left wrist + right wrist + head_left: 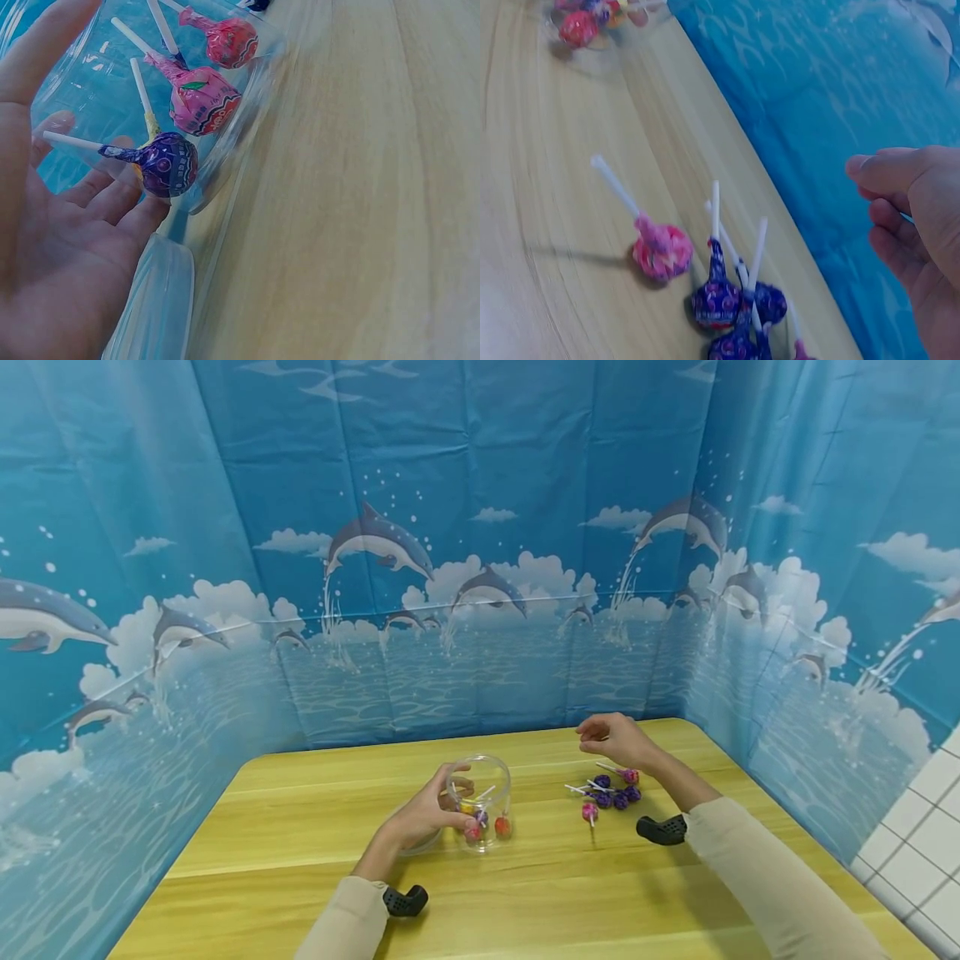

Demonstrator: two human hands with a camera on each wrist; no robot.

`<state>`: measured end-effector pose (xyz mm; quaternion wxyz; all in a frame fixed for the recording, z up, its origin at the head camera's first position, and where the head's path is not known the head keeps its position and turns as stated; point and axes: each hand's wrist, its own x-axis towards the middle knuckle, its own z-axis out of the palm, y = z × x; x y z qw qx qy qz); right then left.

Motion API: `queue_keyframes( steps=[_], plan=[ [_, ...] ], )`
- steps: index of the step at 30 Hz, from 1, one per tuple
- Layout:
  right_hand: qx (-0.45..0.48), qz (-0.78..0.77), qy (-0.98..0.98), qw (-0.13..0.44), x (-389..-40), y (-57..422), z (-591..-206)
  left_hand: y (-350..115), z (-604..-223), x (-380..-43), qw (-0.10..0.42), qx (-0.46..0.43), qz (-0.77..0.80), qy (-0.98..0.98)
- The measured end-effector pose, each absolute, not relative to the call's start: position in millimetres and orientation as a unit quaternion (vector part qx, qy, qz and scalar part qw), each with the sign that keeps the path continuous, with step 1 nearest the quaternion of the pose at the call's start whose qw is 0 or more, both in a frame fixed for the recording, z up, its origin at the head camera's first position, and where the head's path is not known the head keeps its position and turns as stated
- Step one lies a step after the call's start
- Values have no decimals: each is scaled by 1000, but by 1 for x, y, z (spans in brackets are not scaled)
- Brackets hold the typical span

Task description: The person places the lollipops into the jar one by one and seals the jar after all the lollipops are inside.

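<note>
My left hand (423,814) grips a clear plastic jar (480,768), its thumb in front and fingers around the far side. Inside the jar, the left wrist view shows a purple lollipop (169,165), a pink lollipop (202,101), a red lollipop (231,43) and part of a yellow one. To the right, my right hand (618,739) hovers above and behind a loose pile of purple lollipops (603,797), touching none. Its fingers are loosely bent with nothing between them. A pink lollipop (662,251) lies at the pile's near side, another pinkish one (630,776) at its back.
A clear round lid-like piece (161,300) lies on the table beside the left hand, partly hidden by it. The yellow wood-grain table (300,827) ends at a blue dolphin-print curtain (480,677) at the back. White tiles (918,835) show at far right.
</note>
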<state>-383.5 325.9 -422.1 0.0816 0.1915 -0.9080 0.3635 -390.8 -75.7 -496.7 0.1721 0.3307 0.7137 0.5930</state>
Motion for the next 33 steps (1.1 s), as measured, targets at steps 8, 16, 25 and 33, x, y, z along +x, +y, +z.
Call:
queue_keyframes(
  steps=[8, 16, 25, 33],
  plan=[
    [168, 345, -919, 94, -390, 340, -432, -76, -494, -391, 172, 331, 594, 713],
    [140, 338, -926, 98, -398, 351, -450, -75, -494, -390, 173, 333, 596, 710],
    [101, 320, -938, 89, -405, 363, -476, -75, -493, -389, 174, 332, 600, 707],
    [87, 304, -945, 84, -406, 364, -488, -77, -494, -390, 176, 333, 599, 707]
  ],
)
